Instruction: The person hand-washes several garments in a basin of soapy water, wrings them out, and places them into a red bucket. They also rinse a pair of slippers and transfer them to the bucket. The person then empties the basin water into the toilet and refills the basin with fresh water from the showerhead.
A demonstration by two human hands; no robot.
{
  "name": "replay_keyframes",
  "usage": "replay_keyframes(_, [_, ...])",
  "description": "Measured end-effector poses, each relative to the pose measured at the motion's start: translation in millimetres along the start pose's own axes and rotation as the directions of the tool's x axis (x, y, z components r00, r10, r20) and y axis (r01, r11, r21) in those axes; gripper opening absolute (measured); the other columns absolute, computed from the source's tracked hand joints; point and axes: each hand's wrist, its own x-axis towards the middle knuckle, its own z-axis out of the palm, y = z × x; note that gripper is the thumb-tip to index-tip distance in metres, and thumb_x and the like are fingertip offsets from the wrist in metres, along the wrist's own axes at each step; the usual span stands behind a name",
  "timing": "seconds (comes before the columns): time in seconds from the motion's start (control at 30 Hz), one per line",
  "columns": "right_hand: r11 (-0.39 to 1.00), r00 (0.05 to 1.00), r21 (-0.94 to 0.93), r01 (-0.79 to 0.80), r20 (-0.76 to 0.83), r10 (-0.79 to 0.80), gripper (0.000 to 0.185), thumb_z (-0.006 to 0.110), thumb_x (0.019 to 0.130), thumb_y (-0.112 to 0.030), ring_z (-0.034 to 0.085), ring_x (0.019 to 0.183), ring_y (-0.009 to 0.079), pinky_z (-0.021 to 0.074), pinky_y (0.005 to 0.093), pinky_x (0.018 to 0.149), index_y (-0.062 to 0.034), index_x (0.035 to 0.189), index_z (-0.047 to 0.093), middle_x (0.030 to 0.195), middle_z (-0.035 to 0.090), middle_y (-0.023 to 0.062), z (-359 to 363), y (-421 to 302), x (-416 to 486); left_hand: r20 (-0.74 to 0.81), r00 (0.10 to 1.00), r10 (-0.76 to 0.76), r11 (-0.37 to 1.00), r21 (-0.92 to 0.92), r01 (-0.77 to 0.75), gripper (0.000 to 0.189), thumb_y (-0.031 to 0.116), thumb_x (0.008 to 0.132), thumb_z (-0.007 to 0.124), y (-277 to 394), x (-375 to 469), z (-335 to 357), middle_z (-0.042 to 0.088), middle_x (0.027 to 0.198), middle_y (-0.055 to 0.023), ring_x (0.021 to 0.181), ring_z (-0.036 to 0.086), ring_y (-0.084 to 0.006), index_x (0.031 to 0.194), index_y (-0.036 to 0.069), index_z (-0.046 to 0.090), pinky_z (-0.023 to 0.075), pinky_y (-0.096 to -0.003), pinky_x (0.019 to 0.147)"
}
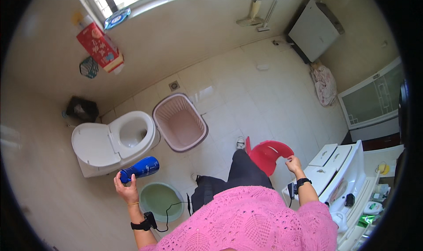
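Note:
My left hand (pixel 128 189) grips a blue plastic bottle (pixel 145 167) by its cap end, the bottle lying nearly level between the toilet (pixel 115 142) and a pale green basin (pixel 161 199) on the floor. My right hand (pixel 293 164) pinches the rim of a red plastic chair or stool (pixel 269 153), which is tilted beside my leg; its lower part is hidden. The toilet's lid is up and its seat down. Touching or close to the toilet's front stands a pink slatted laundry basket (pixel 180 127) with nothing visible in it.
A white vanity with drawers (pixel 325 155) and a washbasin is close on my right. A black-lined waste bin (pixel 82 109) stands behind the toilet. A floor drain (pixel 174 85) lies by the wall, mops (pixel 254 15) lean farther off, and a cable hangs from my left wrist over the green basin.

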Motion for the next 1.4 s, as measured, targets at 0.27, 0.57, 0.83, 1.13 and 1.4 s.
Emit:
replay_keyframes(0.27, [0.985, 0.996, 0.146, 0.091, -0.028, -0.088, 0.038, 0.07, 0.068, -0.019, 0.063, 0.087, 0.0251, 0.0498, 0.034, 0.078, -0.0033, 0.101, 0.06, 0.091, 0.065, 0.0141, -101, -24, 170, -0.091, 0.993, -0.073, 0.988, -0.141, 0.06, 0.045, 0.018, 0.065, 0.076, 164, 44, 102, 0.057, 0.094, -0.0157, 0.089, 0.055, -0.0321, 0.101, 0.0, 0.055, 0.0434, -0.0377, 0.081])
replay_keyframes(0.57, [0.277, 0.295, 0.415, 0.866, 0.021, -0.955, 0.073, 0.073, 0.07, -0.029, 0.045, 0.118, 0.0312, 0.0384, 0.0383, 0.098, -0.0047, 0.13, 0.039, 0.128, 0.046, 0.0193, -225, -334, 232, 0.041, 0.974, 0.224, 0.942, -0.265, -0.205, 0.043, 0.016, 0.064, 0.076, 366, 119, 201, 0.056, 0.088, -0.0143, 0.08, 0.056, -0.0295, 0.098, 0.0, 0.055, 0.0452, -0.0357, 0.073])
replay_keyframes(0.83, [0.128, 0.116, 0.348, 0.929, 0.055, -0.992, 0.073, 0.077, 0.055, -0.03, 0.053, 0.102, 0.0335, 0.042, 0.0429, 0.086, -0.0063, 0.117, 0.046, 0.107, 0.055, 0.016, -209, -494, 196, 0.156, 0.944, 0.29, 0.856, -0.483, -0.183, 0.045, 0.014, 0.064, 0.077, 447, 189, 283, 0.056, 0.091, -0.0105, 0.085, 0.055, -0.0228, 0.1, 0.0, 0.054, 0.0438, -0.0334, 0.079])
replay_keyframes(1.13, [0.155, 0.289, 0.572, 0.805, -0.152, -0.945, 0.051, 0.078, 0.058, -0.031, 0.062, 0.078, 0.0294, 0.0485, 0.0379, 0.071, -0.006, 0.096, 0.055, 0.084, 0.063, 0.0134, -267, -568, 283, 0.292, 0.899, 0.326, 0.791, -0.606, -0.09, 0.077, 0.014, 0.064, 0.077, 473, 279, 321, 0.052, 0.119, -0.0133, 0.112, 0.048, -0.0245, 0.129, 0.001, 0.039, 0.0341, -0.0354, 0.098])
replay_keyframes(1.4, [-0.05, 0.29, 0.468, 0.882, -0.625, -0.725, 0.053, 0.085, 0.058, -0.036, 0.054, 0.074, 0.0157, 0.0464, 0.0307, 0.067, -0.0052, 0.085, 0.052, 0.078, 0.055, 0.0053, -385, -672, 429, 0.636, 0.772, -0.015, 0.972, 0.191, -0.139, 0.06, 0.036, 0.077, 0.069, 406, 291, 338, 0.054, 0.117, -0.0229, 0.108, 0.052, -0.0363, 0.12, -0.001, 0.051, 0.0413, -0.0407, 0.093])
